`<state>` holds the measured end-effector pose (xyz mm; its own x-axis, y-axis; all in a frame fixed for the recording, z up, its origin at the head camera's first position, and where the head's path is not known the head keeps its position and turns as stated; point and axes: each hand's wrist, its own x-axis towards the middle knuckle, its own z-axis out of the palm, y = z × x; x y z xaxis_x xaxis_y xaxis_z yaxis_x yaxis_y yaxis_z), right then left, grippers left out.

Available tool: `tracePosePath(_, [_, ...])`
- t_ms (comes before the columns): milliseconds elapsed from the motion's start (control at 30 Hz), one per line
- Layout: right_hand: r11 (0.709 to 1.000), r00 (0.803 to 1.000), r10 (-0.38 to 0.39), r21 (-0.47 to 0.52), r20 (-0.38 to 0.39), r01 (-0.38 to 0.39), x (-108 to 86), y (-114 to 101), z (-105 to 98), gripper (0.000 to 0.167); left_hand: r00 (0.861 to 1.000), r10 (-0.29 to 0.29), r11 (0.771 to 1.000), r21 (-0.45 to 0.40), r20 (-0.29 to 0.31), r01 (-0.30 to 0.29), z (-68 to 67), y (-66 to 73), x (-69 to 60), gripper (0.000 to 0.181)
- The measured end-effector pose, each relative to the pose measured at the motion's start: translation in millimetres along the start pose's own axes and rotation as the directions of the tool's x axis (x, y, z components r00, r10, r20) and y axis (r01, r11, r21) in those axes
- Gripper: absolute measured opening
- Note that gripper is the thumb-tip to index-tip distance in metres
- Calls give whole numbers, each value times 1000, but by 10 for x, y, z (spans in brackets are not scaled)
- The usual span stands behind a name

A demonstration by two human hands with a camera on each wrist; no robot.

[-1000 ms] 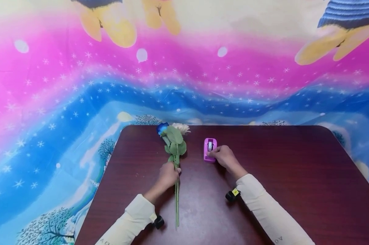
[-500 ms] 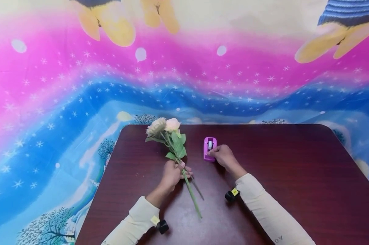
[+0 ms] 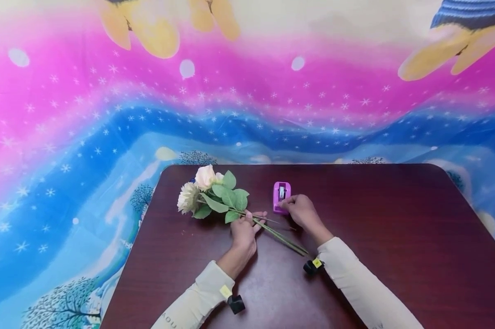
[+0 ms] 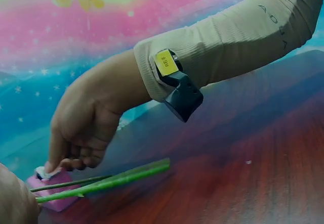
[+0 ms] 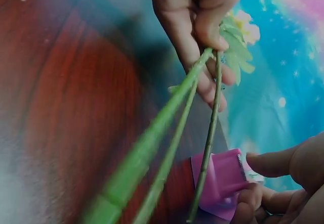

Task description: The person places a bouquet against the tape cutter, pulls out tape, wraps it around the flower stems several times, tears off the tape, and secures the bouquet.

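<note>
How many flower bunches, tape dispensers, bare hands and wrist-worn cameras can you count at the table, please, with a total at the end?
Flower bunch: 1
Pink tape dispenser: 1
Bare hands: 2, the left hand and the right hand
Wrist cameras: 2, the left one and the right one
Total: 6

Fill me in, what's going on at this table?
A person's left hand holds a bunch of pale-bloomed, green-leaved flowers over the dark reddish-brown wooden table, blooms toward the person's left. Their right hand holds the small pink plastic tape dispenser, which sits on the table. No tape shows on the bare parts of the green stems.
</note>
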<state>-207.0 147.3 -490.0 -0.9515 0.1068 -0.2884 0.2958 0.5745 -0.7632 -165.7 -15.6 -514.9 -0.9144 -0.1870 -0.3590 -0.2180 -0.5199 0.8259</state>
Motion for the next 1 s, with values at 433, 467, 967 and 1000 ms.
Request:
tracePosePath(433, [904, 952, -306, -314, -1, 290, -381, 150, -48, 36, 996, 85, 993, -78, -3, -85, 85, -96, -101, 31])
tracePosePath(467, [888, 945, -326, -339, 8, 310, -404, 157, -41, 35, 996, 91, 991, -99, -2, -91, 96, -94, -110, 33])
tracePosePath(967, [688, 781, -611, -401, 128, 604, -544, 322, 113, 13, 975, 215, 947, -256, 63, -192, 163, -96, -222, 20])
tracePosePath(1000, [678, 769, -631, -409, 102, 610, -541, 340, 127, 10, 974, 217, 948, -253, 64, -194, 163, -102, -226, 21])
